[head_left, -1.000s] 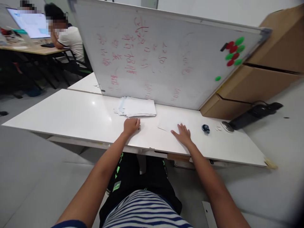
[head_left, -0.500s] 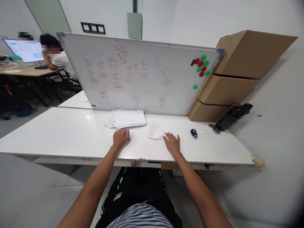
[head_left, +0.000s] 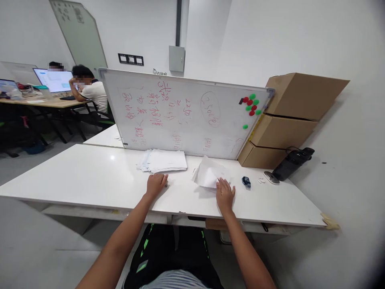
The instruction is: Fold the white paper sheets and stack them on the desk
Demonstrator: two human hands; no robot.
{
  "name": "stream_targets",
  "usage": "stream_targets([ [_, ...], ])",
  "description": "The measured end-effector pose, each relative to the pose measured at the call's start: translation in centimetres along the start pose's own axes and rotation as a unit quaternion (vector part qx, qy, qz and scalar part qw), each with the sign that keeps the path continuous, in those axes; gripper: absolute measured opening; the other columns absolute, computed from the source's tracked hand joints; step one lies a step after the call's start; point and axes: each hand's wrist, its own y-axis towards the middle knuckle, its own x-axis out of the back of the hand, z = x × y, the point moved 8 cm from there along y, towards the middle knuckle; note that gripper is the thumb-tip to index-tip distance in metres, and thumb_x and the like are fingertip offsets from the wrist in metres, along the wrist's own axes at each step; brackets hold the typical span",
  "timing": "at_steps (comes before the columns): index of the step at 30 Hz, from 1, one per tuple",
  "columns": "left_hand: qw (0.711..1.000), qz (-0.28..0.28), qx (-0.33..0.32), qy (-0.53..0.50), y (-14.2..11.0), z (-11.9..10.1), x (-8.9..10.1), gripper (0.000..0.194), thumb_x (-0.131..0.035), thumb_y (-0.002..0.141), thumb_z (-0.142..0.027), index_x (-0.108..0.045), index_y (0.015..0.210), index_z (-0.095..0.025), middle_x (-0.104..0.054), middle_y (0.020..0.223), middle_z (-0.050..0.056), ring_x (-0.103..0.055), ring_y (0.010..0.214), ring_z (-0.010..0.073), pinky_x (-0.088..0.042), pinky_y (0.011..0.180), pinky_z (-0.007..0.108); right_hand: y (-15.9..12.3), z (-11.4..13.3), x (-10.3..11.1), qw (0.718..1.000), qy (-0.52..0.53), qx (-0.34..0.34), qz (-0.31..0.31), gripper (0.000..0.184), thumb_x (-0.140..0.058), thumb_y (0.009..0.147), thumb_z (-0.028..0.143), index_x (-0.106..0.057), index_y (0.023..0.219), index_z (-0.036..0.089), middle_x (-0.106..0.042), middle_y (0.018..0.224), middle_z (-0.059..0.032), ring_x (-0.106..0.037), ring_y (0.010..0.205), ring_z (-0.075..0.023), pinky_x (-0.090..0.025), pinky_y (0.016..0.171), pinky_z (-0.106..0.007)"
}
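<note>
My left hand (head_left: 157, 185) is closed on the white table, by the near edge of a paper stack (head_left: 168, 160). A small shiny bit shows at its fingertips, too little of it to name. To the right, a loose sheet of white paper (head_left: 207, 171) lies creased, partly raised from the tabletop, with a shadow under its near side. My right hand (head_left: 225, 195) rests at that sheet's right corner, fingers stretched over the edge and thumb apart. Right of this hand sits a small dark blue object (head_left: 246, 182), its kind unclear.
A whiteboard (head_left: 186, 116) with red writing and round magnets stands along the table's back. Stacked cardboard boxes (head_left: 288, 130), a black bottle (head_left: 293, 163) and a computer mouse (head_left: 271, 178) are at the right. A person (head_left: 96, 94) sits at a desk far left.
The loose sheet has spread wider and risen at its far side. My right hand's fingers have drawn closer together at its corner. My left hand stays closed beside the stack. The view has tilted up.
</note>
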Motion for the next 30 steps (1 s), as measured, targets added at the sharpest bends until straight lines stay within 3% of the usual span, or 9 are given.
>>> stream_targets([
  [6,0.971,-0.099,-0.023,-0.215,-4.1,-4.5,4.3,0.038,-0.028,0.098,-0.033,-0.064,0.098,-0.018,-0.068,0.097,0.009,-0.06,0.096,0.0214,-0.041,0.088,0.038,-6.9,7.2,2.7,0.992,-0.04,0.083,0.081,0.039,-0.034,0.098,0.038,-0.065,0.118,0.026,-0.055,0.136,-0.0062,-0.04,0.134,-0.0272,-0.005,0.112,-0.056],
  [9,0.961,-0.054,0.016,-0.27,-8.1,-7.6,4.8,0.037,-0.035,0.097,-0.036,-0.049,0.127,-0.019,-0.059,0.123,0.011,-0.054,0.115,0.0217,-0.045,0.092,0.038,-9.9,9.0,1.9,0.986,-0.073,0.067,0.133,0.036,-0.037,0.097,0.039,-0.066,0.115,0.03,-0.048,0.142,-0.0069,-0.034,0.137,-0.0324,-0.002,0.108,-0.064],
  [14,0.988,0.076,-0.081,-0.107,-13.2,-11.5,3.4,0.056,-0.056,0.086,-0.047,-0.046,0.134,-0.021,-0.044,0.144,0.013,-0.032,0.137,0.0339,-0.03,0.108,0.054,-12.3,9.0,1.2,0.985,-0.056,0.016,0.162,0.041,-0.043,0.094,0.043,-0.06,0.125,0.023,-0.044,0.145,-0.0138,-0.029,0.138,-0.0361,-0.005,0.106,-0.068],
  [17,0.976,0.155,-0.139,-0.059,-14.7,-11.6,1.5,0.049,-0.058,0.087,-0.042,-0.049,0.133,-0.027,-0.045,0.145,0.009,-0.037,0.135,0.0329,-0.028,0.108,0.057,-13.2,7.5,2.8,0.994,0.011,-0.034,0.101,0.042,-0.043,0.093,0.043,-0.059,0.123,0.019,-0.048,0.141,-0.0139,-0.035,0.135,-0.032,-0.008,0.11,-0.062],
  [19,0.978,0.157,-0.132,-0.048,-14.8,-10.7,1.2,0.039,-0.051,0.092,-0.032,-0.051,0.131,-0.03,-0.049,0.142,0.005,-0.042,0.132,0.0287,-0.029,0.108,0.055,-14.0,4.9,4.3,0.987,0.08,-0.134,0.043,0.043,-0.045,0.091,0.047,-0.061,0.115,0.016,-0.056,0.131,-0.0158,-0.045,0.127,-0.0299,-0.019,0.11,-0.057],
  [22,0.977,0.156,-0.131,-0.068,-14.6,-9.4,1.7,0.032,-0.043,0.096,-0.028,-0.058,0.124,-0.031,-0.056,0.136,0.003,-0.047,0.129,0.0246,-0.031,0.108,0.05,-16.5,0.6,3.9,0.902,0.248,-0.349,0.059,0.052,-0.049,0.085,0.058,-0.06,0.112,0.015,-0.063,0.116,-0.0178,-0.057,0.11,-0.0294,-0.041,0.096,-0.047],
  [26,0.966,0.185,-0.126,-0.132,-14.3,-8.4,2.2,0.031,-0.042,0.096,-0.031,-0.063,0.119,-0.032,-0.057,0.134,0.001,-0.045,0.131,0.0216,-0.031,0.109,0.047,-18.7,1.9,0.6,0.682,0.503,-0.471,0.242,0.064,-0.041,0.083,0.07,-0.063,0.112,0.018,-0.066,0.113,-0.0141,-0.064,0.093,-0.0265,-0.05,0.076,-0.038],
  [28,0.961,0.197,-0.097,-0.17,-14.1,-8.0,2.2,0.03,-0.042,0.096,-0.033,-0.066,0.114,-0.032,-0.058,0.133,0.001,-0.045,0.13,0.0212,-0.03,0.11,0.047,-18.3,3.0,0.3,0.639,0.556,-0.465,0.259,0.064,-0.04,0.083,0.072,-0.066,0.109,0.019,-0.069,0.106,-0.0115,-0.064,0.085,-0.0233,-0.049,0.069,-0.034],
  [30,0.954,0.201,-0.052,-0.217,-13.8,-7.7,2.1,0.03,-0.043,0.095,-0.036,-0.067,0.112,-0.031,-0.061,0.129,0.001,-0.048,0.128,0.0214,-0.029,0.11,0.048,-17.7,3.5,0.4,0.637,0.574,-0.455,0.241,0.061,-0.042,0.083,0.071,-0.068,0.103,0.019,-0.071,0.096,-0.0093,-0.063,0.077,-0.0208,-0.046,0.062,-0.03],
])
